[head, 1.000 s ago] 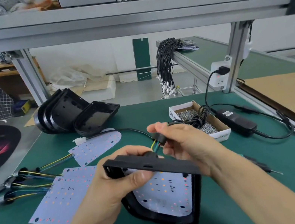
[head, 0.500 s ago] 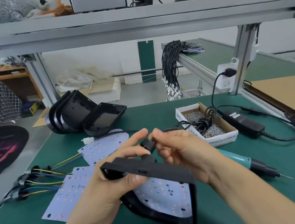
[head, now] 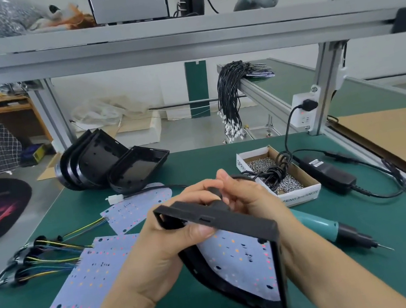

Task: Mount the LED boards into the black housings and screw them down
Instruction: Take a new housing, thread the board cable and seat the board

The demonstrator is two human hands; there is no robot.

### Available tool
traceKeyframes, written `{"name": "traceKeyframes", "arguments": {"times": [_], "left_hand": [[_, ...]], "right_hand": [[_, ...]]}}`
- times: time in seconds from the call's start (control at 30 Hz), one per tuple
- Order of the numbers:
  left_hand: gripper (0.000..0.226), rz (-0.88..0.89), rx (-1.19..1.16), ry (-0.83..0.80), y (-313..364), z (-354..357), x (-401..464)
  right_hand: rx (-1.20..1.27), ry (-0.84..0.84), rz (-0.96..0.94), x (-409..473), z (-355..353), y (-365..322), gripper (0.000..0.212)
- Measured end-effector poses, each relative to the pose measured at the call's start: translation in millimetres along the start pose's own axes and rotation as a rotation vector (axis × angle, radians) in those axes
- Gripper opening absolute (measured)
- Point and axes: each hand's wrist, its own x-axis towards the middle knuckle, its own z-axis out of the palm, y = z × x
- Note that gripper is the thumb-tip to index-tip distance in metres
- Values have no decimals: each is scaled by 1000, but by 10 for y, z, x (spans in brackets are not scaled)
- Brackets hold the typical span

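Housing (head: 223, 215) with LED board (head: 239, 258) gripped by left hand (head: 158, 246), right hand (head: 248, 200) pinching its cable plug, screw box (head: 301, 194) lettered "SPRING BALANCER"

Illumination is bright, even and diffuse, with a cool white cast. Shadows are soft: a faint one lies on the green tabletop (head: 382, 285) directly beneath the hands (head: 184, 238). The white walls beyond the hands are near overexposure. Wide-angle distortion bows the aluminium frame rail (head: 176, 41) above the hands and stretches the forearms at the lower edge. Fine detail is slightly soft throughout.
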Motion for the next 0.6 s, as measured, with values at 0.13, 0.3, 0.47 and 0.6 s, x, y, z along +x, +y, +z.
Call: {"name": "traceKeyframes", "arguments": {"times": [0.13, 0.3, 0.47, 0.6], "left_hand": [[45, 18, -4, -70, 46, 13, -16], [48, 20, 17, -89, 83, -48, -65], [46, 96, 107, 109, -11, -93, -55], [39, 157, 175, 56, -78, -111, -84]], "right_hand": [[8, 114, -175, 6, -51, -18, 24], [-29, 171, -269, 21, -16, -41, 22], [60, 70, -119, 40, -10, -176, 26], [-158, -3, -81, -18, -19, -108, 18]]}}
